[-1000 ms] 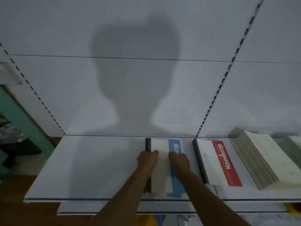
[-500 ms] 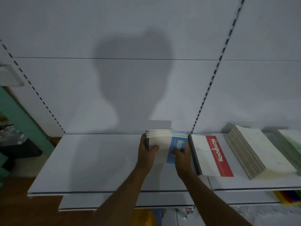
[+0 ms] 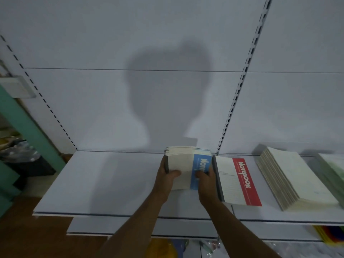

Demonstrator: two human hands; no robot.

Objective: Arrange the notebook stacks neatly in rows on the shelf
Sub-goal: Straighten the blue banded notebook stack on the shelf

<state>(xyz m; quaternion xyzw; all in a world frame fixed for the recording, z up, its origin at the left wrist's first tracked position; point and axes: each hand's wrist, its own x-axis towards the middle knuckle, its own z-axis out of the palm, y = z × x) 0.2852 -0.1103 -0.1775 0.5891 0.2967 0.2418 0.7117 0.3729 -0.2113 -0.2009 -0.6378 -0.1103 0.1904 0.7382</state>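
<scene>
While both hands (image 3: 168,178) (image 3: 205,180) clamp the blue-striped paper notebook stack (image 3: 186,164), fingers gripping its sides, loose covers likely slide.

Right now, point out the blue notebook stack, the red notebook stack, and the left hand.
blue notebook stack (image 3: 186,164): head view, on the white part of its top cover.
red notebook stack (image 3: 228,180): head view, on the white part of its cover.
left hand (image 3: 166,178): head view, on its back.
</scene>
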